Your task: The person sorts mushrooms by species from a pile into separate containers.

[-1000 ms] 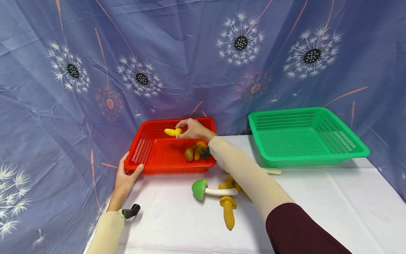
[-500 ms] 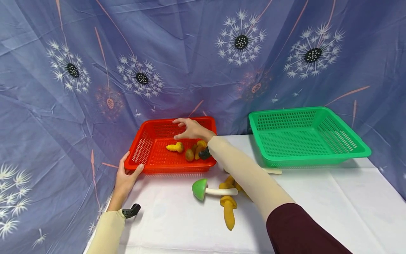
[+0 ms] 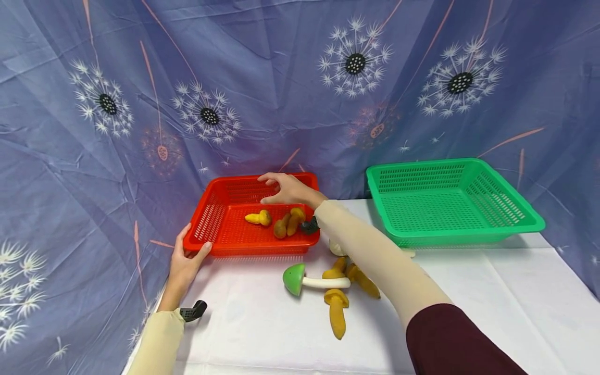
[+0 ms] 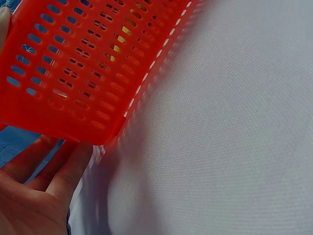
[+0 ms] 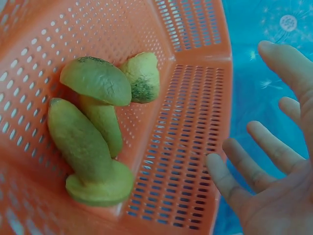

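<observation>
Left hand (image 3: 184, 266) grips red basket (image 3: 234, 229) — right hand (image 3: 289, 190) hovers over it.

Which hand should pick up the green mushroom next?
Probably the right hand: it's open and holds nothing, while the left hand grips the red basket by its corner.

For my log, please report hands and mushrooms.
Right hand empty, over red basket. Left hand grips its corner. Three mushrooms inside. Right sleeve partly hides another.
</observation>
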A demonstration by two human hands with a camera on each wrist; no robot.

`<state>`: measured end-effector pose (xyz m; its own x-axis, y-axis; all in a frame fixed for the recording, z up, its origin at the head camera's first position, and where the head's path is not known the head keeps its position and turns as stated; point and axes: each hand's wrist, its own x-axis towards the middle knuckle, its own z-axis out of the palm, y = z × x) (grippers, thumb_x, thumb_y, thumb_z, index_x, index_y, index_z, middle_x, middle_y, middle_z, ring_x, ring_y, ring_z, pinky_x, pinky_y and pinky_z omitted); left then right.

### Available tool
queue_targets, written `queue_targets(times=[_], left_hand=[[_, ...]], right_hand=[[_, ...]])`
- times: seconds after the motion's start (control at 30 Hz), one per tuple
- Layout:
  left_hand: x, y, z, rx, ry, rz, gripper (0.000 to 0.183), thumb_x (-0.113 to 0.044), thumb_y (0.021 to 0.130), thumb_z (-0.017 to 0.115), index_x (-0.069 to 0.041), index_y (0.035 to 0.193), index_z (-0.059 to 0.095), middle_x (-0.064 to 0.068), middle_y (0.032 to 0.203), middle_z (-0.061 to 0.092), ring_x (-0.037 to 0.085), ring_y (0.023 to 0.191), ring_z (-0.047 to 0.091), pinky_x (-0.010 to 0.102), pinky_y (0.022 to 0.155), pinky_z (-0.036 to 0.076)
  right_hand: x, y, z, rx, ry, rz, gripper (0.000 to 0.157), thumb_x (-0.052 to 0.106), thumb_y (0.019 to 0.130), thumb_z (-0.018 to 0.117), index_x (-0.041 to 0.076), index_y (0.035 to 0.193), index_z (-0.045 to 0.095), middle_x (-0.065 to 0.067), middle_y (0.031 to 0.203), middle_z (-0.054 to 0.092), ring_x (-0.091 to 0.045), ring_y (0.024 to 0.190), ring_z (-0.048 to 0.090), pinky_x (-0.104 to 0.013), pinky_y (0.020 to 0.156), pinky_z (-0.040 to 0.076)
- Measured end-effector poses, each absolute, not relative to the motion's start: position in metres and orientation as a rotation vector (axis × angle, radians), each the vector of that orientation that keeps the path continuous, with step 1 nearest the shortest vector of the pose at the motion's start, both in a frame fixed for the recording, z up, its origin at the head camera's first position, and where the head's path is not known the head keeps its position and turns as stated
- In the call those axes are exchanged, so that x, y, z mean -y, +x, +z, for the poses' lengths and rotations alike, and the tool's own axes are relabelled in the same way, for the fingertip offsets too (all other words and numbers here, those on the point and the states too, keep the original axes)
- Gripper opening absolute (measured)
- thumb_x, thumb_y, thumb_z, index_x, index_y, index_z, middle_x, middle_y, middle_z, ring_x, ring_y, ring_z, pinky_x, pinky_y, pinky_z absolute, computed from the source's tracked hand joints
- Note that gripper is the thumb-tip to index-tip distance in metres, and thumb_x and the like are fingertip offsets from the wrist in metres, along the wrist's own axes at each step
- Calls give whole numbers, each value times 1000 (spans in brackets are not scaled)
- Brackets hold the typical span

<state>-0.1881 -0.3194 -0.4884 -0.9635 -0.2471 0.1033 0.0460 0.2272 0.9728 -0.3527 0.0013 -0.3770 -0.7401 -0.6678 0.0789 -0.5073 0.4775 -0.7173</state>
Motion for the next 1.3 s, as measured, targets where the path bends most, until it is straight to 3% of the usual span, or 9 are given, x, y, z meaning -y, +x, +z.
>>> queue_targets(times=[0.23, 0.4, 0.53, 0.6, 0.73, 0.93, 1.17, 1.3], left_hand=[[317, -186, -484, 2264, 213, -1812, 88, -13, 94, 76, -29, 164, 24, 18, 152, 45, 12, 117, 54, 7, 86, 48], [310, -179, -471, 2269, 201, -1831, 88, -12, 94, 75, -23, 165, 22, 23, 153, 43, 16, 119, 53, 7, 85, 48], [315, -184, -482, 2252, 204, -1804, 88, -12, 94, 76, -26, 164, 25, 20, 152, 45, 12, 117, 53, 7, 86, 48], [317, -186, -487, 2244, 210, -1798, 87, -11, 94, 75, -28, 164, 26, 19, 152, 46, 15, 120, 53, 7, 86, 48], [318, -188, -487, 2253, 217, -1811, 87, -11, 95, 74, -24, 164, 24, 21, 153, 44, 16, 121, 52, 6, 87, 47], [318, -189, -484, 2251, 186, -1824, 87, -10, 95, 74, -23, 164, 23, 21, 152, 44, 7, 115, 55, 7, 87, 48], [317, -188, -484, 2263, 171, -1793, 87, -14, 95, 75, -28, 164, 23, 19, 151, 45, 6, 114, 54, 7, 87, 47], [318, -189, -487, 2248, 176, -1814, 87, -12, 95, 74, -27, 164, 23, 20, 152, 44, 5, 114, 54, 7, 87, 48]], right_hand=[[-22, -333, -358, -2540, -1096, -1101, 65, 35, 91, 80, 25, 148, 53, -8, 143, 59, -26, 122, 63, -39, 102, 51], [-41, -316, -348, -2518, -1178, -1134, 64, 30, 90, 81, 21, 148, 54, -7, 140, 61, -25, 118, 64, -44, 103, 52], [-58, -301, -343, -2522, -1246, -1148, 64, 29, 89, 83, 19, 146, 56, -6, 137, 62, -22, 114, 64, -41, 98, 55], [-66, -294, -343, -2533, -1275, -1151, 63, 29, 89, 82, 18, 146, 56, -4, 136, 62, -21, 114, 64, -39, 95, 56], [-84, -276, -347, -2552, -1294, -1155, 63, 30, 90, 82, 19, 146, 56, -1, 139, 60, -19, 116, 62, -34, 89, 57], [-112, -250, -363, -2540, -1235, -1195, 64, 30, 90, 82, 21, 147, 55, 4, 144, 57, -17, 117, 61, -41, 87, 58], [-136, -220, -386, -2474, -1263, -1169, 61, 22, 90, 82, 18, 145, 58, -6, 137, 61, -20, 112, 62, -47, 87, 59], [-145, -205, -397, -2426, -1272, -1109, 59, 18, 90, 81, 20, 144, 59, -3, 136, 61, -17, 109, 61, -44, 86, 60]])
